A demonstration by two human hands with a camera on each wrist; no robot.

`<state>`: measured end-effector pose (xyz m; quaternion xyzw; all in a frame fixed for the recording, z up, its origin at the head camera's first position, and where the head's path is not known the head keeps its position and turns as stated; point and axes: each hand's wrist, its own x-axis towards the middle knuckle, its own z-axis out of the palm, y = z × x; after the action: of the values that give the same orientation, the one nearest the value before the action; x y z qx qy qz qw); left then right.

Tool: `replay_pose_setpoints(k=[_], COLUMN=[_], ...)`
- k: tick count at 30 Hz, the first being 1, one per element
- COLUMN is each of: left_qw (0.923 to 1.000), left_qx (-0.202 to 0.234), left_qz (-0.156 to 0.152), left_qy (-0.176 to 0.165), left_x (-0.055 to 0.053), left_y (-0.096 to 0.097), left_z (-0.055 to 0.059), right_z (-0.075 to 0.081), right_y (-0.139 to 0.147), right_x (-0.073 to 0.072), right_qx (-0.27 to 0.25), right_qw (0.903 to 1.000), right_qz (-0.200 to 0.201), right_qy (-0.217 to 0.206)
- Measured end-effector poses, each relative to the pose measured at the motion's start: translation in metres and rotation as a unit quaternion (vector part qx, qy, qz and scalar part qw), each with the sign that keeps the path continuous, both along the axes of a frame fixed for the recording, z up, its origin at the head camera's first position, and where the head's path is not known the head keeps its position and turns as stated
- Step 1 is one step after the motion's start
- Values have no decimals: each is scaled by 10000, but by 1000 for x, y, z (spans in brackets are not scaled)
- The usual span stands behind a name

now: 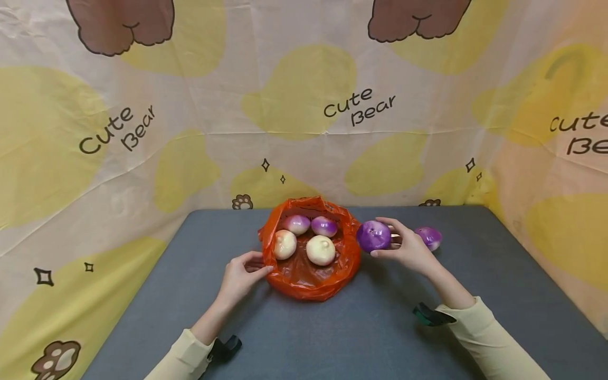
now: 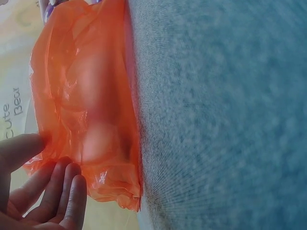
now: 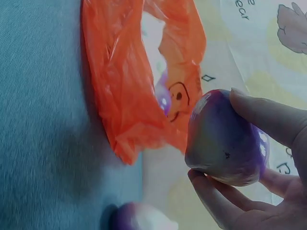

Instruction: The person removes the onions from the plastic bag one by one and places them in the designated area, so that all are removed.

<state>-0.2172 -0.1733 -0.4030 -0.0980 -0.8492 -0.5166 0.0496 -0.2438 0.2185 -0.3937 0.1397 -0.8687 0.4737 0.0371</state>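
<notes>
An orange-red plastic bag [image 1: 311, 293] stands with its mouth wide on the table. Inside lie two pale onions [image 1: 320, 250] and, behind them, two purple-and-white onions [image 1: 324, 227]. At the bag's left side my left hand [image 1: 239, 277] pinches the rim between thumb and fingers; the left wrist view shows the fingertips against the thin plastic [image 2: 91, 96]. My right hand [image 1: 404, 245] holds a glossy purple onion [image 1: 373, 236] just off the bag's right edge, thumb on one side and fingers on the other. Another purple onion [image 1: 429, 238] lies behind the right hand.
A dark grey tabletop [image 1: 332, 338] bears everything. Behind and beside it hangs a printed cloth [image 1: 294, 105] with yellow patches and bear drawings. Dark straps [image 1: 432, 315] sit at both wrists, over pale sleeves.
</notes>
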Motion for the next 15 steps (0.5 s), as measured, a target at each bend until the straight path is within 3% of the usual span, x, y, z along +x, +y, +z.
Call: replay_pose_setpoints(k=[6, 15], left_qw=[10000, 10000], left_qx=[-24, -45], left_qz=[12, 31], left_qy=[31, 4], left_x=[0, 1], left_y=[0, 0], left_z=[1, 0], right_z=[2, 8], right_y=[14, 35], right_x=[3, 10], right_qx=[-24, 349], right_qw=[10000, 9986], right_qz=[-57, -400], right_qy=[-29, 20])
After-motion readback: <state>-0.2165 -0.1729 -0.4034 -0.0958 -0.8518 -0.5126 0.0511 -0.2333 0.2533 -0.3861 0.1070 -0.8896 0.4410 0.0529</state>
